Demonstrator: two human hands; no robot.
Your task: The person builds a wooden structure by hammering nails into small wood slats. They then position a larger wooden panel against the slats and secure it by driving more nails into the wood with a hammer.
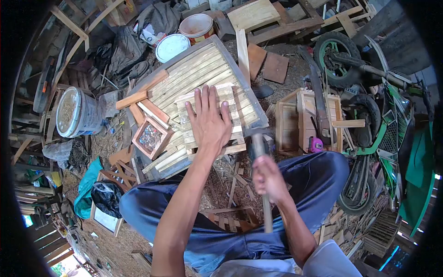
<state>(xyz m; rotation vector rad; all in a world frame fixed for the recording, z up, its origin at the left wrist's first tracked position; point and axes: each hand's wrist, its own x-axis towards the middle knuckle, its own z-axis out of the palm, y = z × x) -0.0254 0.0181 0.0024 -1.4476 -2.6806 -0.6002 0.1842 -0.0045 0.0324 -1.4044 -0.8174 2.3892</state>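
My left hand [210, 124] lies flat, fingers spread, on a small piece built of pale wooden slats [234, 121]. That piece rests on a low slatted wooden board [198, 60] with a grey frame. My right hand [270, 180] is wrapped round the handle of a hammer [267, 214], blurred by motion. Its dark head is up, beside the near right corner of the slatted piece; whether they touch I cannot tell. Left of the slatted piece, a small wooden box [159, 154] holds what look like nails, with reddish wood strips [134, 99] beside it.
A wooden crate [288, 124] stands to the right with a saw and a pink tape measure [315, 145]. Beyond it leans a green motorbike [385, 134]. Buckets [87, 117] stand at the left and back. Wood scraps and shavings cover the floor.
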